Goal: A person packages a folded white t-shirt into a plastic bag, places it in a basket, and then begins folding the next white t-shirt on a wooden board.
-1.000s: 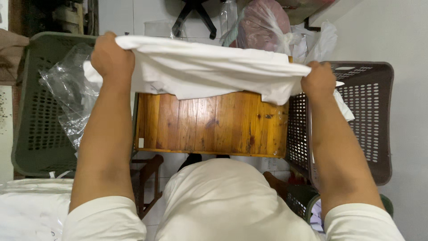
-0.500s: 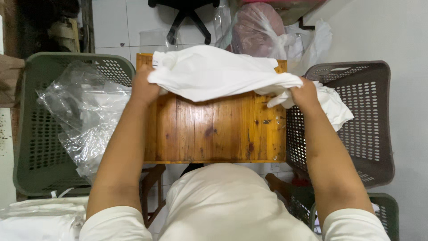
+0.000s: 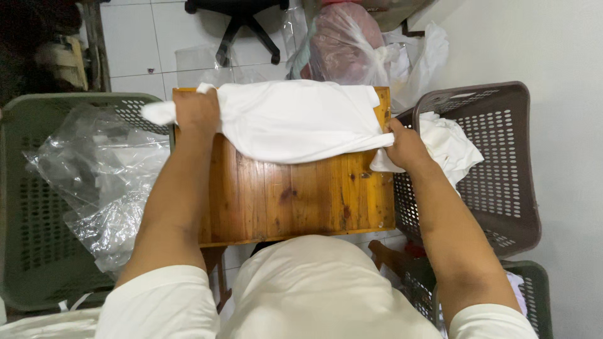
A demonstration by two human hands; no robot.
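Lowered onto the table [image 3: 295, 201], white cloth [image 3: 295, 119] perhaps hides both hands' fingertips.

Person wears a plain white short-sleeved shirt; sleeves end above the elbows. Forearms, left hand [image 3: 196, 112] and right hand [image 3: 407, 147] are bare: no gloves, watch or rings visible. Cream-coloured garment covers the lap.

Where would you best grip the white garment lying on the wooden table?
Probably at its two side ends, from above: the white garment lies spread across the wooden table, ends bunched at each edge, where the left hand and right hand pinch it.
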